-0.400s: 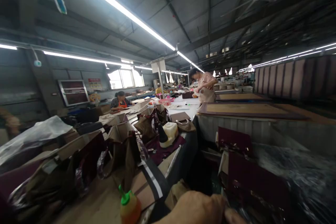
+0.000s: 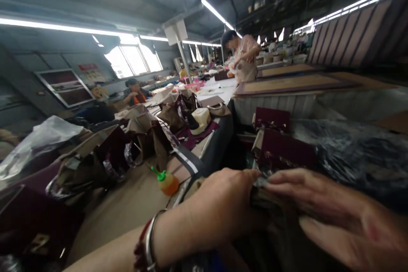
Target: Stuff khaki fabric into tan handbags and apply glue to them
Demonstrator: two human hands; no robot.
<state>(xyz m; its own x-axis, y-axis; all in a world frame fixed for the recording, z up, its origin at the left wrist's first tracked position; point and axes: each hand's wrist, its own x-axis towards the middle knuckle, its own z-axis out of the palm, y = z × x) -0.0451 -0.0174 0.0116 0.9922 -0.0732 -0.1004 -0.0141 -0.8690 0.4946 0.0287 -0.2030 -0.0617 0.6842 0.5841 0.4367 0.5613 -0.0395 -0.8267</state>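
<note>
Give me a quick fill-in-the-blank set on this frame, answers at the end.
1. The silver bangle circles the ____ wrist.
2. The small bottle of orange liquid has a ____ spout.
3. Dark material shows between the left hand and the ____ hand.
4. The pale jug has a cone coloured ____.

Missing words: left; green; right; black.

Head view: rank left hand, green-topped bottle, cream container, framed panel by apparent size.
1. Left hand, nearest the camera
2. Framed panel
3. Green-topped bottle and cream container: too alike to rank
</note>
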